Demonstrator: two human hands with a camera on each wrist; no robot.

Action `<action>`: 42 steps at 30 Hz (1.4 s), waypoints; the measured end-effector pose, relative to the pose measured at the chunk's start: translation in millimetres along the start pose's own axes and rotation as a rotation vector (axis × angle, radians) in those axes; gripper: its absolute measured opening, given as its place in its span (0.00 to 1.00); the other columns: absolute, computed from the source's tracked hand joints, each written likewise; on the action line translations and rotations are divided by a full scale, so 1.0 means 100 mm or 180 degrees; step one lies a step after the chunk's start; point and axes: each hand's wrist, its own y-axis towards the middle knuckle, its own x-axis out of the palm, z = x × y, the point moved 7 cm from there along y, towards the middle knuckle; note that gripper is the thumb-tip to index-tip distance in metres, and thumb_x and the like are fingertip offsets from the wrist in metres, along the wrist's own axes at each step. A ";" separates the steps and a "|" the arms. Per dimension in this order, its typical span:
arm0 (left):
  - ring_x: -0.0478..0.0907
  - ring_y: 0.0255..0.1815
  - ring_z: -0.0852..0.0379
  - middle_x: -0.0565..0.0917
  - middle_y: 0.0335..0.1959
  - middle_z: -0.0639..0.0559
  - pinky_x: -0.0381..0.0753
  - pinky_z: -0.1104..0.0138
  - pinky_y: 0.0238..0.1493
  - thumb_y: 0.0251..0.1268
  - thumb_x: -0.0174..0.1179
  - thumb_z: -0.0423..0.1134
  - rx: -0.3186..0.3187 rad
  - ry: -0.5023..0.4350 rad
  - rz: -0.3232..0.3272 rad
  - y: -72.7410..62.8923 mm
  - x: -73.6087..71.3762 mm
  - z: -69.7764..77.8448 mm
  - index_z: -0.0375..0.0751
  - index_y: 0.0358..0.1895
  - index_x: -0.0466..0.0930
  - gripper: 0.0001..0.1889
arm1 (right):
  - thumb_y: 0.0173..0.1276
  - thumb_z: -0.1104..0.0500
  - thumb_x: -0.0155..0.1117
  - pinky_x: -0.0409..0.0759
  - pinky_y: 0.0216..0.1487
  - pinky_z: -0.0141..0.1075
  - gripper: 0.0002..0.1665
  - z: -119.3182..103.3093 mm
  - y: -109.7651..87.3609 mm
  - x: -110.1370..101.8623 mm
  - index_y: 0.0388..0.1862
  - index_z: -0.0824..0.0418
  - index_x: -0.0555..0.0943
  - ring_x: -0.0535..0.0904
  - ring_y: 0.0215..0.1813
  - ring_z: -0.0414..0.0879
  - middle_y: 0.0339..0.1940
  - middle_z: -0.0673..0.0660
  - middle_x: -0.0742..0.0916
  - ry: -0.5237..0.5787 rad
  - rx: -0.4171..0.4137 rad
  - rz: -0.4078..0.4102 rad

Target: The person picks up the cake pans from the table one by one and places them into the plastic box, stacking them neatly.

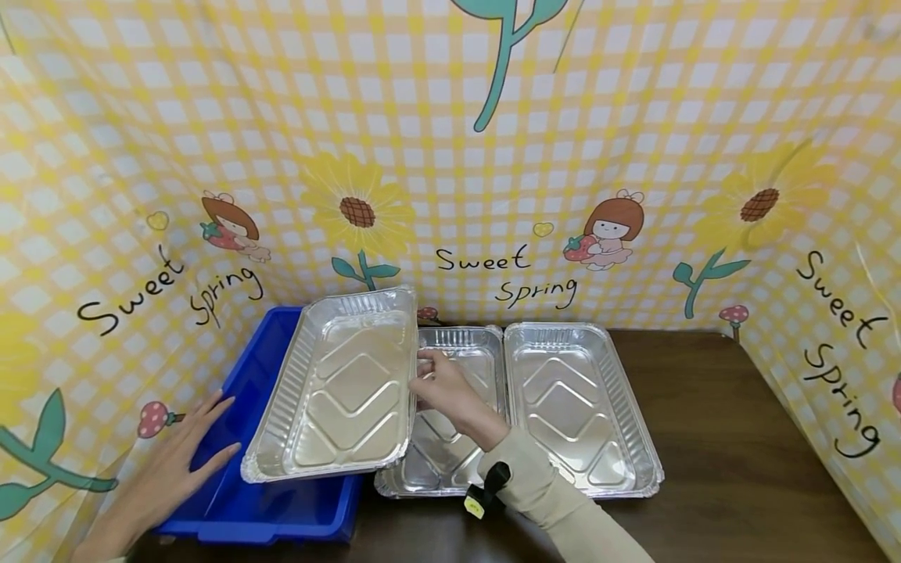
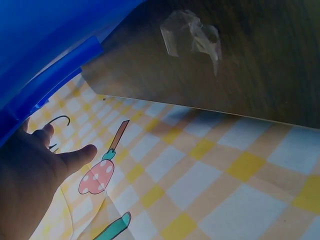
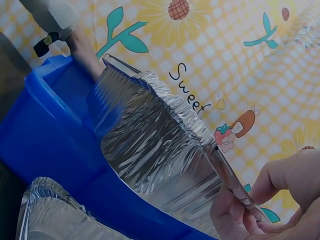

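Note:
A silver foil tray (image 1: pixel 355 383) is tilted over the blue bin (image 1: pixel 242 516) at the left. My right hand (image 1: pixel 454 391) pinches this tray's right rim between thumb and fingers; the right wrist view shows the grip (image 3: pixel 280 200) and the tray's crinkled side (image 3: pixel 145 135). Beside the bin's left wall, my left hand (image 1: pixel 169 461) has its fingers spread and straight. In the left wrist view the bin (image 2: pixel 65 35) hides part of that hand (image 2: pixel 32 175); contact with the wall is hard to judge. The bin's inside is partly covered by the tray.
To the right, a second foil tray (image 1: pixel 482 360), partly covered by my right hand, sits beside a third foil tray (image 1: pixel 563 391) on the dark wooden table (image 1: pixel 725 438). A checked cloth (image 1: pixel 464 180) hangs behind and along both sides. Clear tape (image 2: pixel 192 37) sticks to the table's side.

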 end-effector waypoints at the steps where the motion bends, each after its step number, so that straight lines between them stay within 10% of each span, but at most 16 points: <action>1: 0.41 0.84 0.25 0.49 0.87 0.35 0.38 0.25 0.73 0.80 0.61 0.49 0.0032 -0.0012 0.0019 0.00 -0.01 0.01 0.45 0.86 0.54 0.40 | 0.58 0.74 0.55 0.89 0.41 0.41 0.39 0.00 0.00 0.02 0.73 0.77 0.66 0.78 0.37 0.45 0.45 0.61 0.79 0.0019 0.0002 -0.0005; 29: 0.41 0.85 0.30 0.51 0.87 0.38 0.29 0.45 0.82 0.81 0.56 0.39 0.0544 -0.0053 0.0183 -0.02 -0.04 0.02 0.44 0.86 0.55 0.36 | 0.57 0.75 0.55 0.82 0.29 0.31 0.36 0.08 0.08 0.43 0.69 0.74 0.68 0.74 0.32 0.42 0.40 0.57 0.77 0.0138 0.0026 0.0036; 38: 0.41 0.85 0.29 0.51 0.86 0.37 0.26 0.48 0.81 0.77 0.60 0.40 0.0432 -0.0188 0.0109 -0.02 -0.03 0.00 0.48 0.86 0.54 0.39 | 0.59 0.75 0.56 0.83 0.29 0.33 0.35 0.06 0.10 0.55 0.69 0.73 0.68 0.76 0.32 0.43 0.38 0.55 0.79 0.0100 -0.0032 0.0021; 42: 0.39 0.87 0.51 0.53 0.86 0.39 0.30 0.70 0.77 0.73 0.63 0.38 0.0617 -0.0217 0.0205 -0.03 -0.05 0.02 0.46 0.86 0.57 0.40 | 0.58 0.75 0.56 0.85 0.30 0.34 0.35 0.07 0.10 0.56 0.69 0.73 0.69 0.76 0.32 0.43 0.38 0.55 0.79 0.0076 -0.0029 0.0105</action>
